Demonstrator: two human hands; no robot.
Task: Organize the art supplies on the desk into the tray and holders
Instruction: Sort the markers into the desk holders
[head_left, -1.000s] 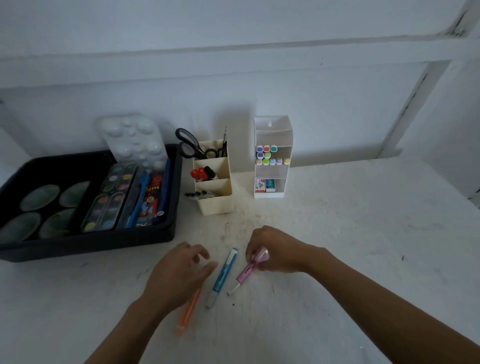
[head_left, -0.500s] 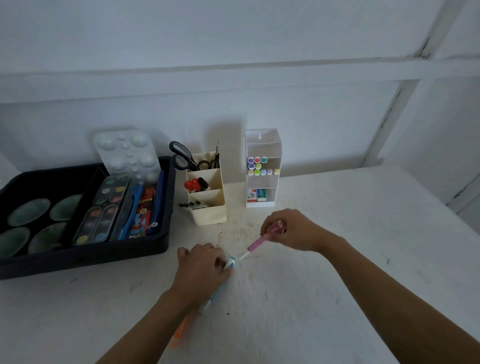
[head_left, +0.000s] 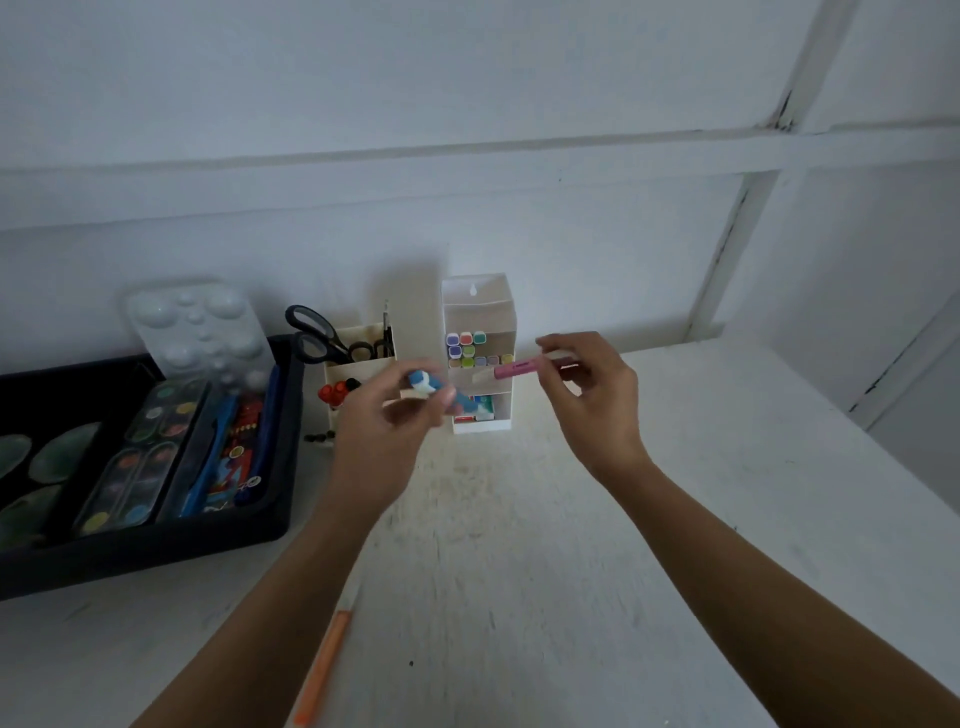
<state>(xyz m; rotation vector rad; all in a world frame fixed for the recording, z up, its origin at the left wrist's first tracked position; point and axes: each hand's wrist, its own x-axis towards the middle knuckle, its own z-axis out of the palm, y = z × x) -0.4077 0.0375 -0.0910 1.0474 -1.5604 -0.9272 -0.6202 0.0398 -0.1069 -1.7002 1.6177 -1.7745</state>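
Your right grip (head_left: 587, 400) pinches the slim pink plastic marker (head_left: 514, 370), its long axis level and pointing left at the tall white tiered holder (head_left: 480, 312), just left of that grip. Your left grip (head_left: 384, 436), curled round the blue-and-white marker (head_left: 431, 387), sits lower-left of the holder, slightly farther off. Half a second ago both grips were low by the table (head_left: 519, 519); the orange pen (head_left: 324, 670) stays there, below your left grip.

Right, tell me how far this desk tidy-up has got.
Done: paint sets sit in the black tray, scissors in the cream holder. In hand: left hand grips a blue marker, right hand pinches a pink marker, both near the white holder. Left: the orange marker lying on the desk.
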